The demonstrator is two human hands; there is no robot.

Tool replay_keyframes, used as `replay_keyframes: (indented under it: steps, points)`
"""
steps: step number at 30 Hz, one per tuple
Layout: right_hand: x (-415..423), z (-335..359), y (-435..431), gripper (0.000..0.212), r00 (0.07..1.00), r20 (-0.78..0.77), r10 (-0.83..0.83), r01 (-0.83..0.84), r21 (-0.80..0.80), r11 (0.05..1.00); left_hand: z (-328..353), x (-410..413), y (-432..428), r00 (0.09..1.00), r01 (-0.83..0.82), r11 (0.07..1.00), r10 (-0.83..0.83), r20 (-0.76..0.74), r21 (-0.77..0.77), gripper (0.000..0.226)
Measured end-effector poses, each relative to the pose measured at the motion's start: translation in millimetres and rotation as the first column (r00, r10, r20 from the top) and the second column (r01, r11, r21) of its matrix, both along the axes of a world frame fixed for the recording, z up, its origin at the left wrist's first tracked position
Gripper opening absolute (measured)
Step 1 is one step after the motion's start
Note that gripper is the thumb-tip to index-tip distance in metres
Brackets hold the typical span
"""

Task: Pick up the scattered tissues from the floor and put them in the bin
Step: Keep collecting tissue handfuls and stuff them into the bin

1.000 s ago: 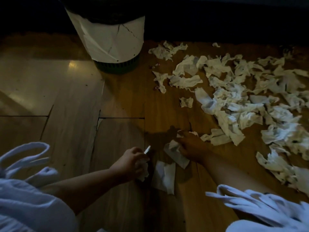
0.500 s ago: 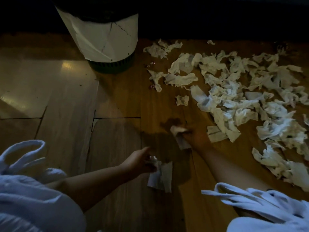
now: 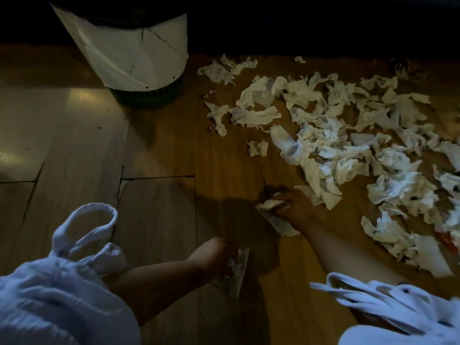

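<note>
Left fingers [image 3: 231, 256]: clenched on a crumpled tissue [image 3: 237, 275], newly gathered from just beside.
Right fingers [image 3: 282, 199]: pinching a second tissue [image 3: 276, 220].
Bin [image 3: 134, 53]: ahead-left, awaiting both.

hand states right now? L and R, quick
Left hand: grips a crumpled tissue.
Right hand: grips a long tissue that hangs toward the floor.

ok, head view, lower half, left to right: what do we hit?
left sleeve → left hand → crumpled tissue it grips → long tissue gripped by the right hand → scattered tissues on the floor. Right sleeve left out: it overlaps the pile.
</note>
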State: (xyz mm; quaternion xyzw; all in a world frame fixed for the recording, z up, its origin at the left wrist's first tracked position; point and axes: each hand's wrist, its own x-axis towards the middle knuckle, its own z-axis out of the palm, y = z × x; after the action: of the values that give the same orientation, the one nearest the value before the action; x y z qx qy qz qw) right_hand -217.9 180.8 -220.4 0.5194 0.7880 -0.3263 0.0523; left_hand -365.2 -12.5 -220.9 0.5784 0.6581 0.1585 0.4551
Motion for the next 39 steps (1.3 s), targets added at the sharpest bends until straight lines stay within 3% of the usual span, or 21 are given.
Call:
replay_keyframes:
  steps: [2, 6, 7, 9, 11, 14, 19, 23, 29, 32, 35, 39]
  points:
    - [-9, 8, -10, 0.036, 0.998, -0.007, 0.069, -0.069, 0.006, 0.998, 6, 1, 0, 0.996, -0.06, 0.991, 0.068, 0.058, -0.121, 0.041]
    - [-29, 11, -18, 0.025, 0.992, -0.12, 0.027, -0.029, -0.01, 1.0, 2, -10, 1, 0.96, -0.233, 0.963, 0.25, 0.126, -0.136, 0.032]
    - [-33, 14, -19, 0.027, 0.988, -0.151, -0.008, 0.006, -0.014, 1.0, 3, -14, 2, 0.937, -0.299, 0.945, 0.317, 0.147, -0.131, 0.027]
    - [-40, 23, -16, 0.033, 0.956, -0.243, -0.166, 0.141, -0.113, 0.983, 7, -28, 5, 0.804, -0.497, 0.842, 0.537, 0.256, -0.209, 0.024]
    - [-48, 32, -15, 0.038, 0.846, -0.36, -0.392, 0.289, -0.309, 0.906, 17, -45, 9, 0.655, -0.613, 0.742, 0.67, 0.351, -0.273, 0.02]
    - [-69, 43, -9, 0.044, 0.653, -0.373, -0.659, 0.374, -0.597, 0.71, 37, -78, 13, 0.544, -0.688, 0.661, 0.743, 0.389, -0.3, 0.016]
    - [-124, 67, 4, 0.051, 0.539, -0.394, -0.745, 0.306, -0.732, 0.609, 75, -130, 26, 0.483, -0.74, 0.618, 0.763, 0.43, -0.265, 0.026]
    - [-179, 113, 18, 0.046, 0.506, -0.47, -0.724, 0.258, -0.718, 0.646, 116, -171, 50, 0.467, -0.781, 0.589, 0.771, 0.433, -0.205, 0.026]
    - [-256, 220, 40, 0.048, 0.465, -0.566, -0.681, 0.224, -0.668, 0.709, 212, -221, 82, 0.425, -0.788, 0.6, 0.693, 0.583, -0.139, 0.016]
    - [-294, 284, 56, 0.033, 0.452, -0.633, -0.628, 0.151, -0.64, 0.753, 264, -249, 93, 0.429, -0.823, 0.567, 0.671, 0.605, -0.045, 0.012]
    - [-331, 335, 70, 0.018, 0.399, -0.72, -0.568, 0.056, -0.599, 0.799, 311, -282, 109, 0.396, -0.883, 0.468, 0.692, 0.604, 0.043, 0.01]
    - [-382, 360, 93, 0.021, 0.301, -0.806, -0.51, -0.069, -0.552, 0.831, 336, -329, 141, 0.234, -0.967, 0.241, 0.737, 0.634, 0.077, 0.031]
